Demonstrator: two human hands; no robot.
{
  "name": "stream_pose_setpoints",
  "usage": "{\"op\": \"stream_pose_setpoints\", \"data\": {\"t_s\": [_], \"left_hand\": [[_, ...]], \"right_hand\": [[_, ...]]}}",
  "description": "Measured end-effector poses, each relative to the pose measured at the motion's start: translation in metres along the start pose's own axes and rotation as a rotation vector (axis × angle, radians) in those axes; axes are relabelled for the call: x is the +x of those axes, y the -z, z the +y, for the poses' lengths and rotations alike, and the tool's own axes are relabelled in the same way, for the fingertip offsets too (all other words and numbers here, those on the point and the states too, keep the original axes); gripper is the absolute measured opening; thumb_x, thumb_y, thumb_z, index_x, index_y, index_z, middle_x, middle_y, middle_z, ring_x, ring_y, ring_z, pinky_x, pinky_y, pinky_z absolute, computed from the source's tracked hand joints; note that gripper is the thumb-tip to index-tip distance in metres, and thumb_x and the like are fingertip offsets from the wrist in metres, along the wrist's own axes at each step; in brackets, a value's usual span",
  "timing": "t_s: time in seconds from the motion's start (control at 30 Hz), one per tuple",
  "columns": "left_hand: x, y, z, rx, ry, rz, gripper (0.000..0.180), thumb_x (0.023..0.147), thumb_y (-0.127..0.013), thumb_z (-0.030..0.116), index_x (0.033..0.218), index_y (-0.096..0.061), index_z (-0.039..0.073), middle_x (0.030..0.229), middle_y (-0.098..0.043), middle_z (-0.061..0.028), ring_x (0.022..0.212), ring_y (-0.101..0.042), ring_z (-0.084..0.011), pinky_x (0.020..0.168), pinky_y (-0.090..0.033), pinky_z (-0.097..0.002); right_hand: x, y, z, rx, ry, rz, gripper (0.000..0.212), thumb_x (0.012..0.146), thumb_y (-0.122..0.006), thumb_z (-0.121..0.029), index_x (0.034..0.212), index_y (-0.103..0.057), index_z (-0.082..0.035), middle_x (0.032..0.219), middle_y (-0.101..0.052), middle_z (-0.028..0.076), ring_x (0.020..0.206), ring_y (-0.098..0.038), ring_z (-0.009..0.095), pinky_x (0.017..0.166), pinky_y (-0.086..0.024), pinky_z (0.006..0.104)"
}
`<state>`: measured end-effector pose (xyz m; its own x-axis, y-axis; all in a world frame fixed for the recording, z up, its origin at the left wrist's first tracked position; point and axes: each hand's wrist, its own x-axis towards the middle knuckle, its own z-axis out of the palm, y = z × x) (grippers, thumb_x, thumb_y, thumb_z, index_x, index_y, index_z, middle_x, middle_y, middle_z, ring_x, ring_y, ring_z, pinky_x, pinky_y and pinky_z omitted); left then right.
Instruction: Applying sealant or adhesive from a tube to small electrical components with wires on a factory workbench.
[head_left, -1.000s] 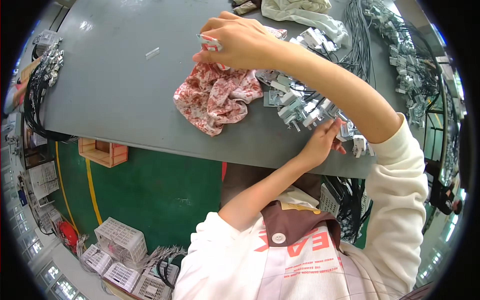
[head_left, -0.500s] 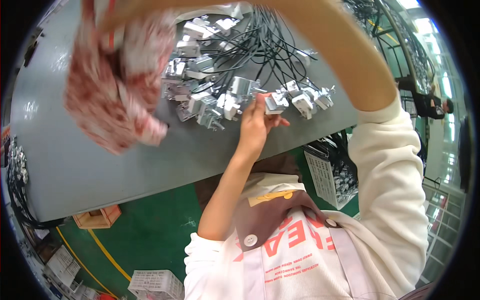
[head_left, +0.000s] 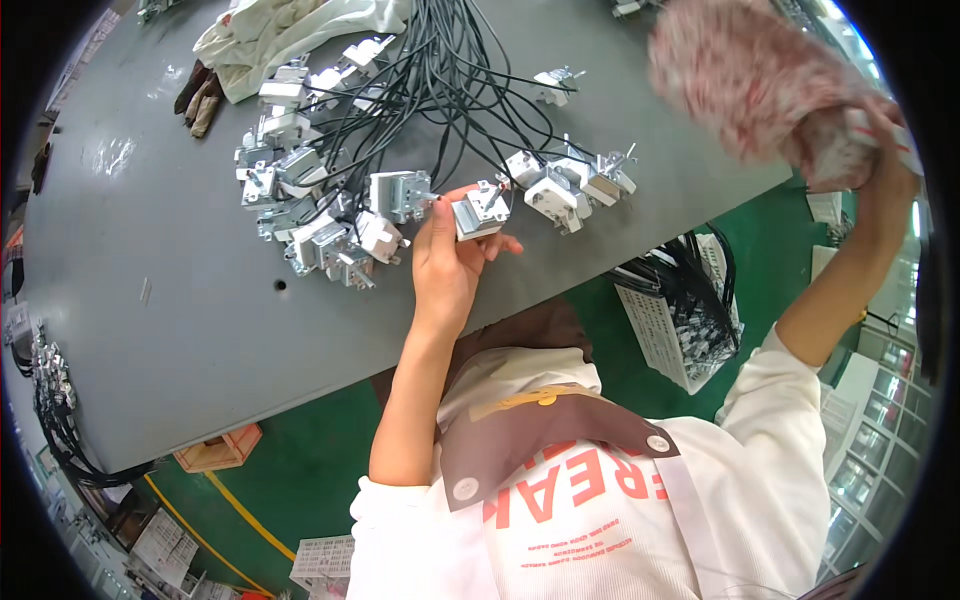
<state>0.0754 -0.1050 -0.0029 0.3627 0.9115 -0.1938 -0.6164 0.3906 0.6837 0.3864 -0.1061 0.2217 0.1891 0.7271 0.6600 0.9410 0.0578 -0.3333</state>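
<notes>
My left hand point(head_left: 447, 268) is closed on a small white-and-metal component point(head_left: 481, 212) with a short shaft, held near the table's front edge. Just to its left lies a similar component point(head_left: 399, 194), close to my thumb. My right hand point(head_left: 880, 130), out at the far right, grips a red-and-white patterned cloth point(head_left: 745, 75) that is smeared by motion. Most of those fingers are hidden by the cloth. A heap of like components point(head_left: 280, 190) lies to the left and another small group point(head_left: 562, 190) to the right, with black cables point(head_left: 435, 80) running to the back.
The grey table point(head_left: 200, 330) carries a pale cloth point(head_left: 270, 40) and brown gloves point(head_left: 200, 100) at the back left. A white crate point(head_left: 650, 335) full of cabled parts stands on the green floor beside the table. A wooden box point(head_left: 220, 450) sits below the left edge.
My right hand has swept the patterned cloth from the left side of the table to the far right. My left hand still holds the component. The view has shifted somewhat.
</notes>
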Motion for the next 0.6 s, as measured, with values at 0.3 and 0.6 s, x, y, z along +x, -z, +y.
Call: {"op": "stream_pose_setpoints", "data": {"t_s": [0.3,0.6], "left_hand": [[0.001,-0.002,-0.004,0.082,-0.041,0.008,0.049,0.097,-0.030,0.039,0.111,-0.048,-0.004,0.089,-0.056,-0.0100,0.065,-0.046,-0.0139,0.067,-0.049,-0.0344],[-0.002,-0.004,-0.002,0.138,-0.053,0.010,0.048,0.098,-0.029,0.040,0.110,-0.049,-0.003,0.090,-0.059,-0.0085,0.073,-0.056,-0.0147,0.061,-0.040,-0.0239]], "right_hand": [[-0.085,-0.119,-0.083,0.698,0.002,-0.539,0.015,0.063,-0.066,0.006,0.071,-0.057,-0.002,0.080,-0.062,0.006,0.075,-0.060,0.014,0.073,-0.046,0.0269],[-0.104,-0.141,-0.106,0.421,0.223,-0.605,0.013,0.060,-0.067,0.003,0.067,-0.058,-0.002,0.076,-0.063,0.006,0.074,-0.062,0.018,0.068,-0.049,0.0274]]}}
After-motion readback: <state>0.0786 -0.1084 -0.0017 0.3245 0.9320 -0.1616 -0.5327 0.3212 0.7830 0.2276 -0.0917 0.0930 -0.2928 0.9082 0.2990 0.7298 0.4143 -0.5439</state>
